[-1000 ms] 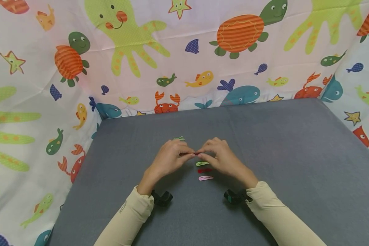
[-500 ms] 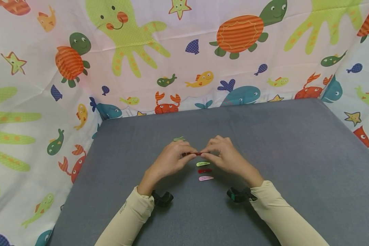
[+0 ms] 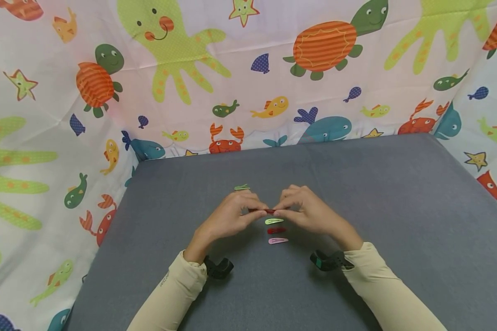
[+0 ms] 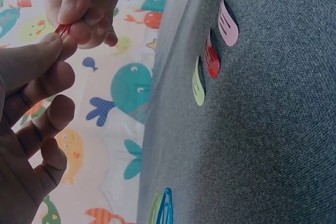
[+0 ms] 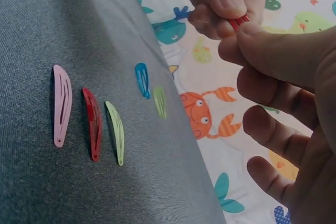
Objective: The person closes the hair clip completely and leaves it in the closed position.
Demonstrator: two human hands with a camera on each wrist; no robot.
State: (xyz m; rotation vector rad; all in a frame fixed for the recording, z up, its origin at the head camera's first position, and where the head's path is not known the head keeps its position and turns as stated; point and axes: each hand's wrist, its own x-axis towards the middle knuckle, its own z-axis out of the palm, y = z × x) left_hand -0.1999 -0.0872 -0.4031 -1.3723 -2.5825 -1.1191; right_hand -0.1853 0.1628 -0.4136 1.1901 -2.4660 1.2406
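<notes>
We see a sea-creature curtain (image 3: 248, 87) behind a grey table (image 3: 397, 207). Above it, the left hand (image 3: 231, 212) and right hand (image 3: 305, 211) pinch a red hair clip (image 5: 239, 22) between them; nearer us lie a pink clip (image 4: 228, 24), second red clip (image 4: 212, 62) and pale green clip (image 4: 198, 88).

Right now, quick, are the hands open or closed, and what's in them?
Left hand: closed, pinching a red hair clip.
Right hand: closed, pinching the same red hair clip.
</notes>
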